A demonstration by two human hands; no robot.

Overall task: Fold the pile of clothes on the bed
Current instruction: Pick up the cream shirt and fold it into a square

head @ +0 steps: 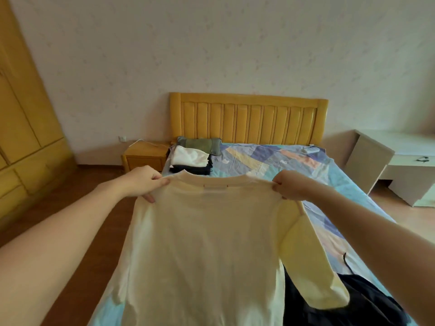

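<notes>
We hold the cream shirt (207,243) up over the near end of the bed (270,161), our left hand (143,183) and right hand (290,187) each pinching a shoulder. Folded clothes (191,161) sit far left; dark garments (348,302) lie near right.

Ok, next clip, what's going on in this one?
A person is folding laundry at a bed. Both hands, left hand and right hand, pinch the shoulders of a cream long-sleeved shirt and hold it up, spread out above the bed. It is not yet folded. A stack of folded clothes sits near the pillow, and dark unfolded clothes lie at the near right.
</notes>
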